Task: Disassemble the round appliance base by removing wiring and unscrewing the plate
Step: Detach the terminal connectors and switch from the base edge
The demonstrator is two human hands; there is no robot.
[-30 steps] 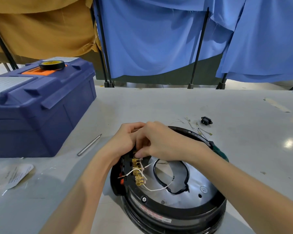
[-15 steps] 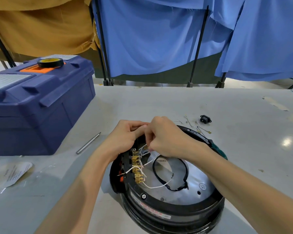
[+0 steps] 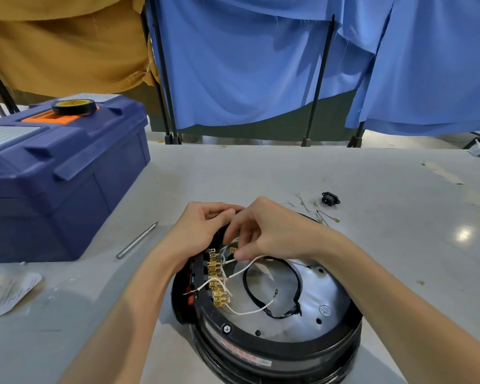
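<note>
The round black appliance base [image 3: 275, 353] lies on the grey table, its silver metal plate [image 3: 313, 297] facing up. A black control block with a row of brass terminals [image 3: 216, 281] stands at the base's left rim. White wires [image 3: 250, 310] and a black wire loop [image 3: 272, 289] lie over the plate. My left hand [image 3: 203, 231] grips the top of the control block. My right hand [image 3: 272, 231] pinches a white wire with a brass connector [image 3: 233, 250] just above the terminal row.
A blue toolbox [image 3: 61, 173] with a tape roll [image 3: 74, 106] on its lid stands at the left. A metal screwdriver bit [image 3: 136, 241] lies beside it. Loose wire ends [image 3: 324, 214] and a small black socket [image 3: 330, 198] lie behind the base. A paper label [image 3: 11, 292] sits at the far left.
My right hand has lifted up and right from the terminal row, drawing a white wire with its brass connector away from the block. The left hand stays on the block.
</note>
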